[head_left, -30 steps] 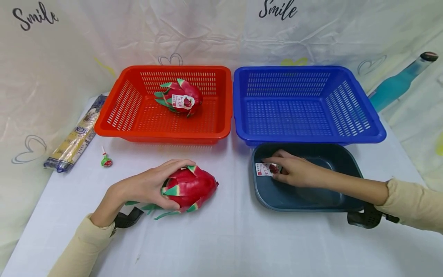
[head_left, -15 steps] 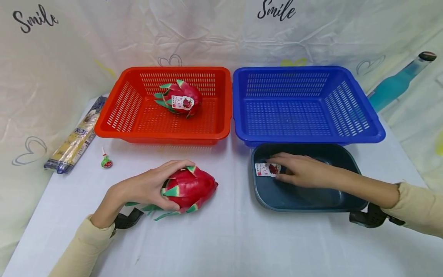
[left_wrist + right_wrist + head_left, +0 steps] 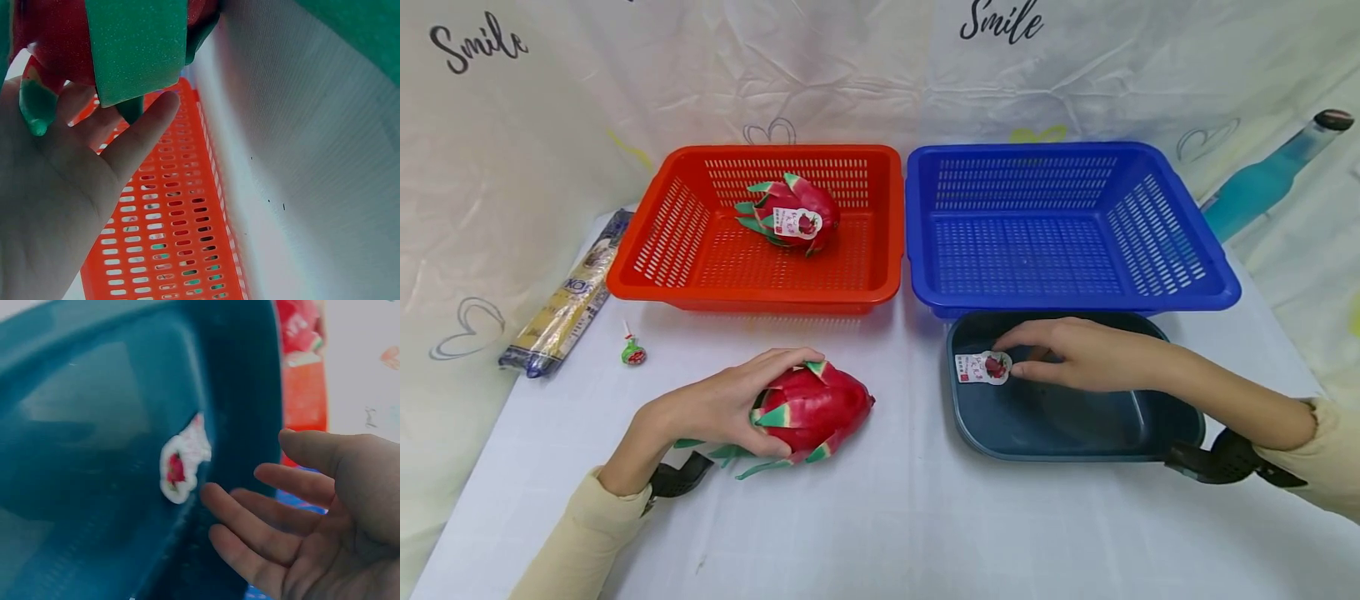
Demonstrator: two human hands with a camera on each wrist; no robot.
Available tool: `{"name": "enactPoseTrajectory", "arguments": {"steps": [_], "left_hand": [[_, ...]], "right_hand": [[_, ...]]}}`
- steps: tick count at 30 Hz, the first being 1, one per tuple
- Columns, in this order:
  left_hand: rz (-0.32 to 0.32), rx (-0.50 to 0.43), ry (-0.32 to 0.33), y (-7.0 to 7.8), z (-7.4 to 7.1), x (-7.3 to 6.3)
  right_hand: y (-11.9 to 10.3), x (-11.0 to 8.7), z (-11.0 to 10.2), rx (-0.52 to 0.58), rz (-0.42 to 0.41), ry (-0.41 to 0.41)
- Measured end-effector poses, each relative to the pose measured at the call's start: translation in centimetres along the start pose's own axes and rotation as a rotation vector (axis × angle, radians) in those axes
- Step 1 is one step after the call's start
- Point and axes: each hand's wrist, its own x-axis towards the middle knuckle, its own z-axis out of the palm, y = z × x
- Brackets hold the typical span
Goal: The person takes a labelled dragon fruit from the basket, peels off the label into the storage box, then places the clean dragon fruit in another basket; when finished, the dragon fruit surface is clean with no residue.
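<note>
My left hand [image 3: 730,408] grips a red dragon fruit [image 3: 820,404] with green-tipped scales, lying on the white table, thumb on its near side and fingers over the far side. In the left wrist view the fruit's green scales [image 3: 137,50] show large above the palm. My right hand [image 3: 1075,354] is over the dark teal basin [image 3: 1045,433], fingers loosely bent and holding nothing. Just left of its fingertips, a white label [image 3: 983,367] with a dragon fruit picture lies on the basin floor. In the right wrist view the label [image 3: 178,465] appears apart from the fingers.
Behind stand a red basket [image 3: 752,296], holding another labelled dragon fruit [image 3: 805,208], and a blue basket [image 3: 1075,300] touching the basin's far rim. A lollipop [image 3: 633,351] and a gold-and-blue noodle-like packet [image 3: 568,300] lie at the left.
My right hand has drawn back to the right and slightly away from the label, which stays on the basin floor. My left hand and its dragon fruit have kept still.
</note>
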Motion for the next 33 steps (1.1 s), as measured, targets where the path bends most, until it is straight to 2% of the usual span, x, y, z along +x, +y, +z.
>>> {"name": "enactPoseTrajectory", "arguments": {"steps": [6, 10, 13, 16, 19, 25, 27, 29, 33], "left_hand": [[-0.004, 0.003, 0.005, 0.0, 0.0, 0.0], [-0.008, 0.011, 0.005, 0.0, 0.0, -0.1], [-0.005, 0.03, 0.008, 0.1, 0.0, -0.1], [-0.006, 0.043, 0.008, 0.1, 0.0, -0.1], [-0.008, 0.036, -0.002, 0.1, 0.0, 0.1], [-0.016, 0.02, -0.021, 0.1, 0.0, 0.4], [-0.028, 0.011, -0.023, 0.1, 0.0, 0.3], [-0.036, -0.003, -0.022, 0.1, 0.0, 0.1], [-0.034, -0.025, -0.015, 0.0, 0.0, 0.0]], "right_hand": [[-0.3, -0.9, -0.8, 0.027, -0.015, 0.048], [-0.2, -1.5, -1.7, 0.055, -0.066, 0.081], [0.2, -2.2, -2.3, 0.042, -0.114, 0.147], [0.7, -3.0, -2.8, 0.025, -0.126, 0.24], [1.5, -4.0, -3.2, 0.029, -0.083, 0.345], [4.7, -6.0, -4.1, 0.061, 0.127, 0.611], [6.1, -6.5, -4.6, 0.091, 0.161, 0.673], [7.5, -6.9, -5.0, 0.119, 0.166, 0.705], [9.8, -7.6, -5.2, 0.084, 0.212, 0.721]]}}
